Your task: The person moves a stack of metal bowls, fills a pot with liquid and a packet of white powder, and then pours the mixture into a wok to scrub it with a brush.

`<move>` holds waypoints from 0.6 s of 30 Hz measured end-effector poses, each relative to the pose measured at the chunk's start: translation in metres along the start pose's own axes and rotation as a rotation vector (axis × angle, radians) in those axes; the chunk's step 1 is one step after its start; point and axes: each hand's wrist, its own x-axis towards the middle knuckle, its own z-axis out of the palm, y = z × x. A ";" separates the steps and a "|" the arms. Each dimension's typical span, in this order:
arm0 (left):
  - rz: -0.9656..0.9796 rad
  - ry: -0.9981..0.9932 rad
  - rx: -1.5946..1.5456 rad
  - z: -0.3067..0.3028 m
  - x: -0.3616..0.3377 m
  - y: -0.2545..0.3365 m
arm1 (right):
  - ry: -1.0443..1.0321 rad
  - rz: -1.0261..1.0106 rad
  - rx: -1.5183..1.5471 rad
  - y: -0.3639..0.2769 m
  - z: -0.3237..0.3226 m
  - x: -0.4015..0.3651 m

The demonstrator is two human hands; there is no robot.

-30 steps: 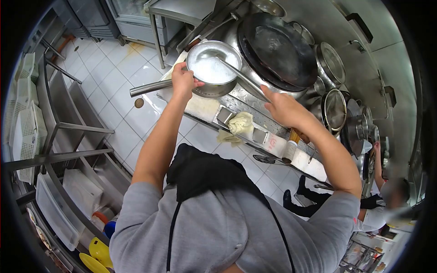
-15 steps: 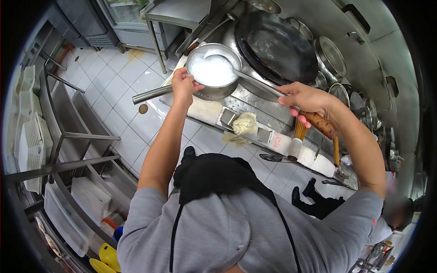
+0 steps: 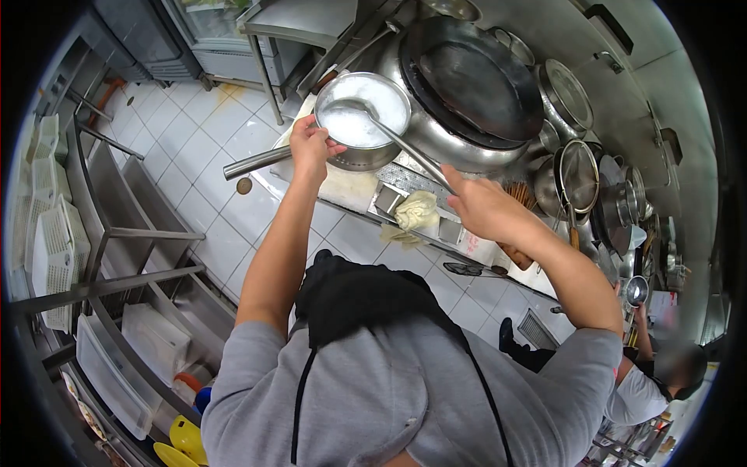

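Pot [image 3: 362, 117] rim is gripped by closed left hand [image 3: 310, 146]; ladle [image 3: 405, 152] handle is clasped by closed right hand [image 3: 482, 206], bowl in the pot.

Both bare forearms reach forward, away from the body. The left arm is almost straight, its wrist in line with the forearm, and the left hand [image 3: 311, 146] is curled tight in a grip with the thumb on the right side. The right arm is bent at the elbow and angles inward. The right hand [image 3: 484, 206] is clenched, knuckles up.
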 end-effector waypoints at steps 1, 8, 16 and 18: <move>-0.002 0.003 0.008 0.000 0.000 0.000 | 0.077 -0.065 -0.144 -0.002 0.003 0.000; 0.015 -0.020 0.009 -0.001 -0.002 0.000 | -0.045 0.016 -0.357 -0.021 -0.013 0.004; 0.039 -0.030 0.006 -0.002 0.000 0.002 | -0.227 0.185 0.041 -0.021 -0.063 0.009; 0.043 -0.035 0.012 -0.002 0.000 0.003 | -0.248 0.222 0.283 -0.007 -0.069 0.009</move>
